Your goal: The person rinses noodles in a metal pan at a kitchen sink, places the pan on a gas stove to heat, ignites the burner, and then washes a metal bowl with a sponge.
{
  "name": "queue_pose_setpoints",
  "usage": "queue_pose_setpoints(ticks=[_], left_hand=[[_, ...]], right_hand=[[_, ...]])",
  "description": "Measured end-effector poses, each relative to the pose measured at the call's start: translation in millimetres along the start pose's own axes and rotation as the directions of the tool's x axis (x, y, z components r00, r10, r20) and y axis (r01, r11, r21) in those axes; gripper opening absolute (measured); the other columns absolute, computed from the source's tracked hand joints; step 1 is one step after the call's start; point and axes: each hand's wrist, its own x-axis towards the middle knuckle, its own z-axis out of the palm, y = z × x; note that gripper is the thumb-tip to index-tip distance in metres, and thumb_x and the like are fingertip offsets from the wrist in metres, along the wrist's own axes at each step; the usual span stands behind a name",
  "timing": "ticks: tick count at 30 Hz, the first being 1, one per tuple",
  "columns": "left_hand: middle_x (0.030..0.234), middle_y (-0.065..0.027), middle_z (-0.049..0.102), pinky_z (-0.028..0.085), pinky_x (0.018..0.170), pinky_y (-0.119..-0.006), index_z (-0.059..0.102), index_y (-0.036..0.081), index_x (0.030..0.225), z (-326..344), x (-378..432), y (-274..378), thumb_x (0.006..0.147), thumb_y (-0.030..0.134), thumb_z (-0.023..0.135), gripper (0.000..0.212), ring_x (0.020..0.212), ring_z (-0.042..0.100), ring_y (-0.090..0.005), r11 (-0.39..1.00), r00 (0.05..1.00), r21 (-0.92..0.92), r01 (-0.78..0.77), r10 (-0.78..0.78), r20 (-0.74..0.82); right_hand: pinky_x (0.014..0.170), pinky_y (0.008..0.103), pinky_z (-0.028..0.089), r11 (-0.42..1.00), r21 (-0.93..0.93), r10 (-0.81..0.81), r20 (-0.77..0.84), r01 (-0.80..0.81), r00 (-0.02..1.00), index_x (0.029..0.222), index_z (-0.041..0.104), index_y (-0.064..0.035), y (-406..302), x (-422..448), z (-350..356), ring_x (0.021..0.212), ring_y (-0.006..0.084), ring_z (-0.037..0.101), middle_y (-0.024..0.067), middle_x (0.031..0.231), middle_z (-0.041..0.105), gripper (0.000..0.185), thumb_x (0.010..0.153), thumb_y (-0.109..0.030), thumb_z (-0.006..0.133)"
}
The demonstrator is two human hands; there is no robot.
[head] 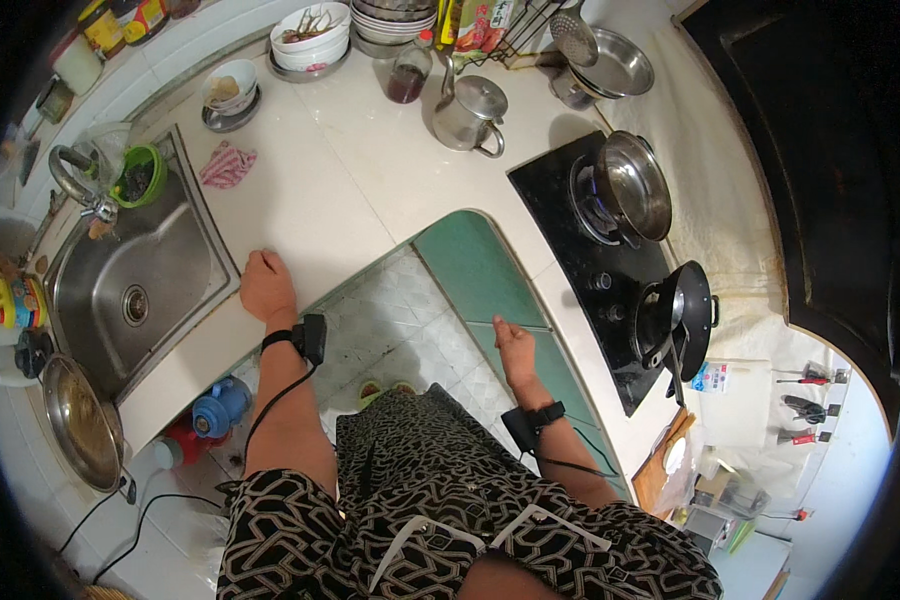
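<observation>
My left hand [268,288], its fingers curled in, is at the counter [330,187] beside the right rim of the steel sink [157,262]. In the open space before the green cabinet doors [469,255] is my right hand [515,351], loosely curled, with no object visible in it. A pink and white cloth [228,164] lies on the counter above my left hand. On the black gas hob [555,187] sit a steel pan [636,187] over a burner with a faint blue flame, and a dark wok [696,322] with a utensil in it.
A steel kettle [469,112], a glass bottle [409,75] and stacked bowls [311,45] stand along the counter's back. A green basket [141,176] is under the faucet [79,180]. Another pan [82,424] rests left of the sink. A wooden cutting board [656,472] lies beyond the hob.
</observation>
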Motion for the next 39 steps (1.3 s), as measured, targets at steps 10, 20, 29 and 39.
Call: queue_pose_setpoints(ticks=[10, 20, 29, 39], left_hand=[[0.072, -0.0093, 0.061, 0.047, 0.061, -0.04, 0.057, 0.006, 0.073, 2.1, 0.9, -6.8, 0.09, 0.025, 0.043, 0.03, 0.067, 0.058, -0.029, 0.998, 1.0, -0.049, -0.03, 0.029, -0.006], [0.07, -0.0106, 0.059, 0.045, 0.057, -0.04, 0.056, 0.006, 0.073, -4.7, 4.5, -1.8, 0.092, 0.028, 0.042, 0.032, 0.064, 0.056, -0.0299, 0.998, 0.999, -0.055, -0.03, 0.03, 0.011], [0.07, -0.0107, 0.057, 0.044, 0.058, -0.041, 0.053, 0.005, 0.073, -5.9, 6.6, 0.5, 0.09, 0.022, 0.046, 0.025, 0.064, 0.054, -0.0304, 1.0, 0.995, 0.003, -0.008, 0.008, 0.102], [0.074, -0.0147, 0.058, 0.044, 0.059, -0.046, 0.051, 0.005, 0.074, -5.5, 9.3, 4.7, 0.089, 0.027, 0.044, 0.027, 0.07, 0.056, -0.0358, 1.0, 0.996, 0.017, -0.013, 0.011, 0.087]], right_hand=[[0.048, 0.0247, 0.034, 0.993, 0.081, -0.076, -0.111, 0.086, 0.991, 0.065, 0.057, -0.0019, -81.5, 70.1, 15.9, 0.051, 0.0078, 0.039, 0.0003, 0.053, 0.047, 0.038, 0.09, -0.03, 0.053], [0.045, 0.0214, 0.042, 0.95, 0.28, -0.11, -0.116, 0.139, 0.987, 0.118, 0.051, -0.0017, -142.5, 156.9, 26.5, 0.067, 0.0097, 0.054, 0.0056, 0.098, 0.059, 0.041, 0.087, -0.028, 0.058], [0.046, 0.0256, 0.046, 0.948, 0.285, -0.105, -0.139, 0.142, 0.985, 0.121, 0.047, -0.0004, -174.9, 239.0, 39.1, 0.067, 0.0132, 0.058, 0.0108, 0.107, 0.057, 0.049, 0.086, -0.033, 0.058], [0.044, 0.026, 0.043, 0.861, 0.492, 0.028, 0.206, -0.128, 0.978, 0.087, 0.059, -0.0026, -175.1, 246.8, 32.1, 0.051, 0.0094, 0.047, 0.0004, 0.068, 0.051, 0.03, 0.093, -0.03, 0.048]])
